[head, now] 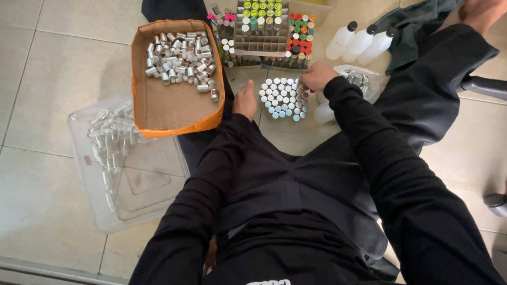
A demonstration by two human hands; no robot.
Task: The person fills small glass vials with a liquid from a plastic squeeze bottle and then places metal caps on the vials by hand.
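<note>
1. Surface: a floor of pale beige tiles [47, 68] with grey grout lines. The person sits on it in black clothing; the legs fill the lower centre of the view.
2. Far left: a clear plastic tray [137, 195] lies flat on the tiles. Empty clear glass vials [108, 137] are heaped along its left and upper sides; bare tile is open to its left and above it.
3. Left of centre: an orange cardboard box [169, 113] overlaps the tray's upper right corner. Silver metal caps [179, 58] are piled in its far half; the near half is bare cardboard.
4. Centre, far edge: a gridded rack [262, 45] holds vials with green, pink, red and orange caps.
5. Left hand [245, 100]: rests between the box's right wall and the cluster, fingers pointing away. Whether it grips anything cannot be determined.
6. Centre: a tight cluster of white- and blue-capped vials [280, 97] stands upright on the tile, just in front of the rack.
7. Right hand [318, 76]: knuckles up, fingers curled together at the cluster's upper right edge, touching it. What they enclose is hidden.
8. Right: three white bottles with black caps [359, 43] lie side by side near a dark green cloth [417, 26]. A clear bag of small parts [364, 82] sits just beyond the right wrist.
</note>
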